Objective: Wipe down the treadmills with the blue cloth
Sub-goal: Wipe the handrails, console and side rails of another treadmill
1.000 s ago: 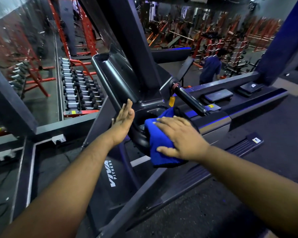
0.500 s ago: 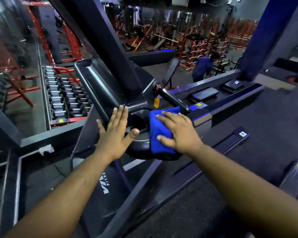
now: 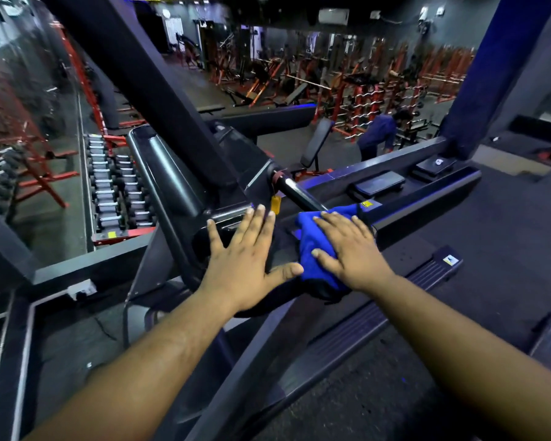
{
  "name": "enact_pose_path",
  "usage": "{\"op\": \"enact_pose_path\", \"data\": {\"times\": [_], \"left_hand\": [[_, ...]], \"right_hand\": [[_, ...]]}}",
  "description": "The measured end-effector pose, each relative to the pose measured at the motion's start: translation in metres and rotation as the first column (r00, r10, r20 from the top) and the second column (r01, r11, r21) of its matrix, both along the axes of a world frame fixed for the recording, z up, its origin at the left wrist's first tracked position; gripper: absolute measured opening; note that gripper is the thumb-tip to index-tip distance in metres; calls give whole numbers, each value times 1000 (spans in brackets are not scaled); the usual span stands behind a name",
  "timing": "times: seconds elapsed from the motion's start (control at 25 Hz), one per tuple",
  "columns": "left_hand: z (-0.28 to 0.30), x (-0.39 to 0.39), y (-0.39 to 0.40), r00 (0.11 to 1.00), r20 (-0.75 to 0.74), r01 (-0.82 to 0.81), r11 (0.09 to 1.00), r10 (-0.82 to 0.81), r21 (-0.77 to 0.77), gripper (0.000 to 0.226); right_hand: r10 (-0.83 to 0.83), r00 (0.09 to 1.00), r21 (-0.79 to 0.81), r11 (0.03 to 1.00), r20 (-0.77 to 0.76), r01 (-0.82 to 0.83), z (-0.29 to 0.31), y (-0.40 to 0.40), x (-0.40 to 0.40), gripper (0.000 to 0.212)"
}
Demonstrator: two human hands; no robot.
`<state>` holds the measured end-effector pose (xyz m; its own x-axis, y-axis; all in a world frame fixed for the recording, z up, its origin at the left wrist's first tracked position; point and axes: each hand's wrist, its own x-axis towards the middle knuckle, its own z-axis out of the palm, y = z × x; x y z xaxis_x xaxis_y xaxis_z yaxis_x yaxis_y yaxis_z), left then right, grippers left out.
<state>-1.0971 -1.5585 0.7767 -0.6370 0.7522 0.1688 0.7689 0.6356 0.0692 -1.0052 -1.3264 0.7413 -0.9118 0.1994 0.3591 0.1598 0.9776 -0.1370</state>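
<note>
The black treadmill console (image 3: 172,183) rises in front of me, with a handlebar (image 3: 301,195) sticking out to the right. My right hand (image 3: 352,249) lies flat with spread fingers on the blue cloth (image 3: 312,246), pressing it onto the console's lower rim beside the handlebar. My left hand (image 3: 245,259) rests flat on the console tray just left of the cloth, its thumb touching the cloth's edge. Part of the cloth is hidden under my right palm.
A yellow tag (image 3: 275,204) hangs near the handlebar base. The treadmill side rail (image 3: 363,338) runs lower right. A dumbbell rack (image 3: 115,189) stands at the left beyond the glass. A person in blue (image 3: 379,135) bends among red gym machines at the back.
My left hand came down from a raised position and settled flat on the console beside the cloth. My right hand shifted the cloth slightly up toward the handlebar. The view tilted upward.
</note>
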Motion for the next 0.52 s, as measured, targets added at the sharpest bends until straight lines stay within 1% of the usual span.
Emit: {"op": "enact_pose_path", "data": {"times": [0.08, 0.16, 0.2, 0.24, 0.28, 0.32, 0.36, 0.4, 0.44, 0.48, 0.52], "left_hand": [[1, 3, 24, 1000, 3, -22, 998, 22, -59, 112], [3, 3, 47, 999, 20, -45, 994, 48, -102, 113], [4, 2, 58, 997, 33, -63, 991, 68, -119, 113], [4, 0, 68, 995, 52, -82, 987, 90, -137, 113], [4, -3, 75, 991, 76, -101, 983, 114, -152, 112], [3, -5, 80, 985, 102, -119, 979, 137, -168, 112], [2, -7, 83, 980, 120, -138, 974, 161, -181, 112], [0, -9, 85, 976, 124, -156, 969, 181, -190, 113], [0, -10, 85, 973, 119, -171, 967, 196, -189, 113], [-1, -10, 85, 972, 112, -186, 964, 209, -188, 113], [-1, -9, 86, 970, 108, -196, 961, 219, -194, 113]], "right_hand": [[-76, 989, -13, 997, 125, 78, 14, 29, -21, 71], [-63, 968, -5, 998, 243, 66, 26, 43, -44, 55], [-26, 965, -15, 999, 260, 31, 33, 50, -53, 47], [14, 970, -34, 999, 242, -6, 38, 56, -60, 39], [50, 981, -60, 997, 188, -39, 43, 63, -65, 32], [73, 994, -71, 995, 87, -67, 48, 69, -67, 27], [78, 996, -51, 995, -45, -80, 50, 75, -70, 25], [74, 984, -11, 997, -159, -77, 52, 80, -74, 29], [63, 983, 26, 998, -173, -59, 55, 81, -76, 40], [48, 998, 32, 998, -42, -46, 56, 79, -80, 54], [41, 980, -15, 999, 193, -39, 51, 77, -82, 69]]}}
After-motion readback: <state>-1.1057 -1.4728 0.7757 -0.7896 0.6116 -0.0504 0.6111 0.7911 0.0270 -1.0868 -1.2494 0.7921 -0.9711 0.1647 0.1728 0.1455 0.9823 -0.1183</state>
